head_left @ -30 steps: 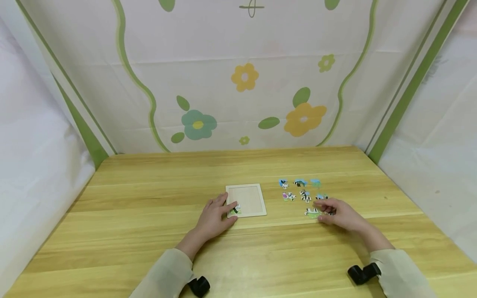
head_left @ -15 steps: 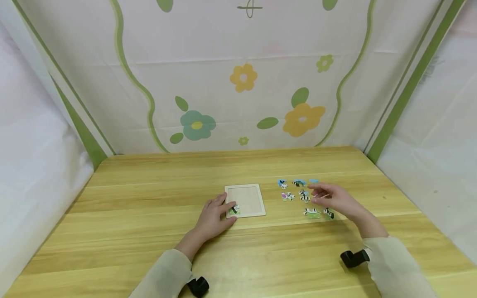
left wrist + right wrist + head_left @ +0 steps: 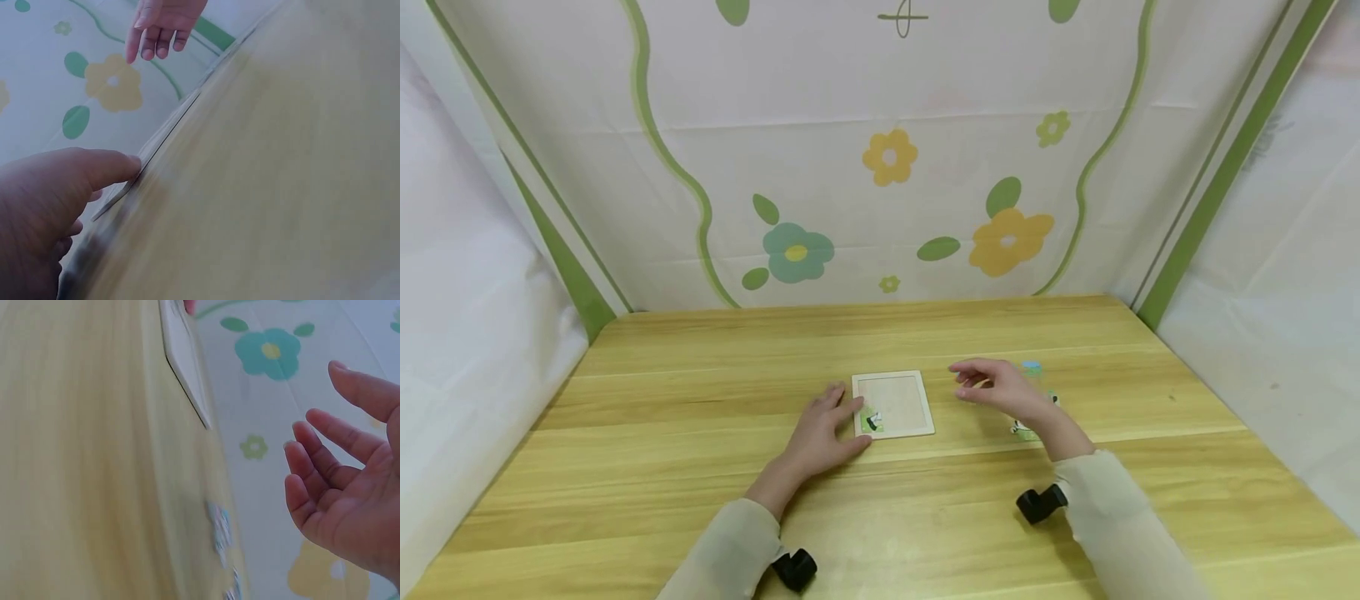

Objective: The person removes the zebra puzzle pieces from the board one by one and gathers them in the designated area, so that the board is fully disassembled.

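A square, pale wooden puzzle tray (image 3: 895, 400) lies flat on the table. One puzzle piece (image 3: 872, 419), green with black and white, sits in its near left corner. My left hand (image 3: 820, 437) rests at that corner, its thumb touching the near edge and its index fingertip at the left edge. In the left wrist view, the left thumb (image 3: 109, 167) lies against the tray's rim. Right of the tray my right hand (image 3: 1000, 390) hovers above loose puzzle pieces, its fingers loosely bent. In the right wrist view nothing shows between the right fingers (image 3: 337, 434).
Loose pieces, including a blue one (image 3: 1032, 367), lie right of the tray; hand and forearm cover several. Two pieces (image 3: 220, 531) show in the right wrist view. A flower-printed cloth (image 3: 891, 217) hangs behind the wooden table (image 3: 715, 375), with white cloth on both sides.
My right hand has moved left from the right-hand pieces toward the tray. My left index finger has drawn back off the cornered piece, uncovering more of it. The tray stays put.
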`<state>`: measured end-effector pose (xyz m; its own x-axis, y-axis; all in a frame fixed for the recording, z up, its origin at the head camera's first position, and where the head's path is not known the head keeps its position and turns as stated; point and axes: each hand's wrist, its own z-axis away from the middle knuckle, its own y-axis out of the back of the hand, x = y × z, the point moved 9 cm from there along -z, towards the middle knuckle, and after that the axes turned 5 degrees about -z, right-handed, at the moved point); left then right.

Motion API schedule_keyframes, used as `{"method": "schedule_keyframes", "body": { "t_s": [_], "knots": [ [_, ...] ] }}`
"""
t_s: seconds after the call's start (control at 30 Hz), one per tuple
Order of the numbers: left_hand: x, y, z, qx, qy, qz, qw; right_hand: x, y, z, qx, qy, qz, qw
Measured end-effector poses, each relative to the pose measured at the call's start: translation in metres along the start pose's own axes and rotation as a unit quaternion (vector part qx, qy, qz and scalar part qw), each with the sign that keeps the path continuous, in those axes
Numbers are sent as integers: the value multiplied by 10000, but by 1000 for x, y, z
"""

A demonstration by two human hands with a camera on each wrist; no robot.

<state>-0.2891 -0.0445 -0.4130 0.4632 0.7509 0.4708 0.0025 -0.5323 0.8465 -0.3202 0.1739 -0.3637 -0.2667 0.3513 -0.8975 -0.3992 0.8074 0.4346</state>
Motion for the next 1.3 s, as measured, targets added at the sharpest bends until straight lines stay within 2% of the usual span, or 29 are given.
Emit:
{"method": "schedule_keyframes", "body": {
  "t_s": [0.1,0.3,0.53,0.67,0.77,0.9,1.0,1.1,1.3],
  "knots": [
    [-6,0,0,-160,78,-168,9997,-1,-21,-9,-170,101,37,9998],
    [-11,0,0,-411,110,-142,9990,-5,-59,-20,-530,117,99,9985],
    [-17,-3,1,-547,128,-382,9977,-2,-85,-29,-537,299,315,9976],
    [-15,-4,0,-534,64,-411,9977,5,-93,-31,-299,260,442,9982],
    [-13,-4,-1,-534,27,-434,9976,5,-96,-30,-56,385,745,9965],
    [-12,-4,-2,-526,-5,-480,9975,4,-99,-29,213,550,1419,9881],
    [-12,-3,-2,-514,-19,-465,9976,5,-102,-29,359,572,1723,9827],
    [-13,-2,-2,-505,-22,-444,9977,2,-104,-30,416,604,1838,9802],
    [-15,-1,0,-489,-9,-440,9978,2,-109,-32,385,346,1979,9789]
  ]
}}
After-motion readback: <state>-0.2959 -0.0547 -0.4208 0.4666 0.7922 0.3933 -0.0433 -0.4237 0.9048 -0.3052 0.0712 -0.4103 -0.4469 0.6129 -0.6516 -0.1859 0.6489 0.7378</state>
